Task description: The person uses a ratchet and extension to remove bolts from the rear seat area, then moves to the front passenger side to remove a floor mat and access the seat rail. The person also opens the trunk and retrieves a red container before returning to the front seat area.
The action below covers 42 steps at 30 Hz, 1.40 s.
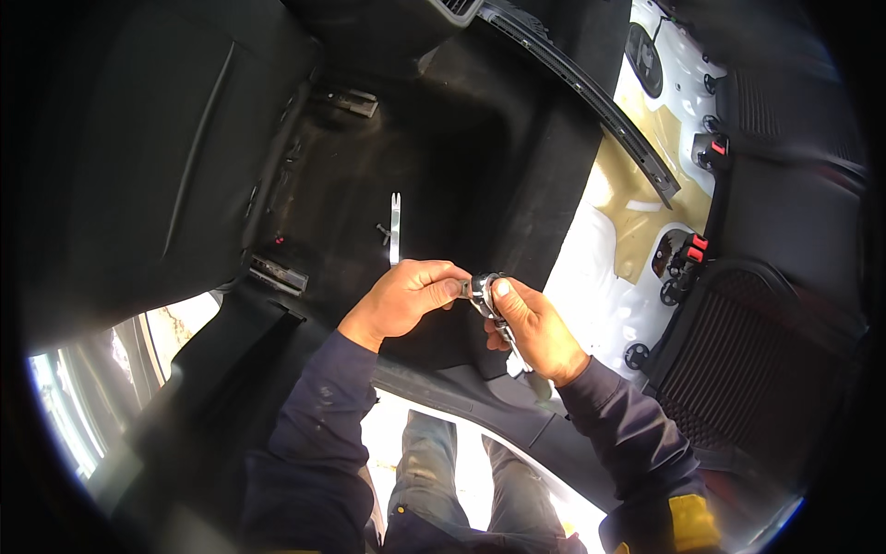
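My left hand [406, 297] and my right hand [531, 325] meet over the dark carpeted floor of a car [388, 175]. Between them sits a small shiny metal ratchet tool [482, 291]. My right hand grips its handle, which runs down under the palm. My left fingertips pinch the small piece at its head. Both forearms wear dark blue sleeves and come in from below.
A thin white pry tool [395, 226] and a dark screw [382, 231] lie on the carpet beyond my hands. A black seat [138, 138] stands at left. Bare white body metal [600, 277], a loose black trim strip [591, 92] and red seat-belt buckles [697, 247] are at right.
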Tool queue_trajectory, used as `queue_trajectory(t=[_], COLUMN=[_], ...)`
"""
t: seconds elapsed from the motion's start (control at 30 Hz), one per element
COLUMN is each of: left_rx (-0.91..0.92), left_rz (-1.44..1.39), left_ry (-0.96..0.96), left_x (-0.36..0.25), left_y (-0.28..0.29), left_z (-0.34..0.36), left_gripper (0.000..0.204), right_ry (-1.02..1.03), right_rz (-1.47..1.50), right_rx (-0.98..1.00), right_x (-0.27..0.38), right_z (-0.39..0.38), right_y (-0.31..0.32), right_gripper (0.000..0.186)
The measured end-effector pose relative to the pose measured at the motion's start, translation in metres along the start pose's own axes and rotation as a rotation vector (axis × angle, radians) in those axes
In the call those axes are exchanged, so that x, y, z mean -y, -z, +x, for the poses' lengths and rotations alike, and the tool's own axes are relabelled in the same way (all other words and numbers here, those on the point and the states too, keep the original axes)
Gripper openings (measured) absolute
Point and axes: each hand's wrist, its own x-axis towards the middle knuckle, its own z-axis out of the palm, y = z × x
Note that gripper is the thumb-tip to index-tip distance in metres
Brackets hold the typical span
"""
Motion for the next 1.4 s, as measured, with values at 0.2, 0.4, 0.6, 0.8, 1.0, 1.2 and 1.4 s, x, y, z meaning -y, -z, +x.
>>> queue_trajectory(t=[0.2,0.4,0.6,0.8,1.0,1.2,1.4], left_rx=[-0.64,-0.351,-0.468,-0.639,-0.882,-1.135,-1.123], left_rz=[0.553,-0.42,-0.308,-0.314,-0.352,0.144,0.465], left_ry=[-0.336,-0.064,-0.102,-0.095,-0.062,-0.168,0.372], left_x=[0.02,0.038,0.045,0.046,0.042,0.057,0.025], left_y=[-0.021,-0.048,-0.046,-0.001,0.093,0.26,0.318], left_z=[0.011,-0.029,-0.02,0.006,0.062,0.146,0.18], left_gripper=[0.033,0.063,0.044,0.037,0.059,0.059,0.041], right_ry=[-0.021,0.119,0.183,0.696,0.438,0.42,0.374], right_rz=[0.667,0.828,0.174,-1.06,-1.391,-1.355,-1.342], right_rx=[-0.007,0.005,-0.023,-0.874,-1.075,-1.03,-0.979], right_x=[-0.011,0.0,0.018,0.068,0.032,0.033,0.041], right_z=[0.014,0.038,0.056,0.141,0.207,0.21,0.208], right_y=[-0.031,-0.049,-0.024,0.071,0.115,0.124,0.121], right_gripper=[0.051,0.039,0.044,0.042,0.055,0.053,0.057])
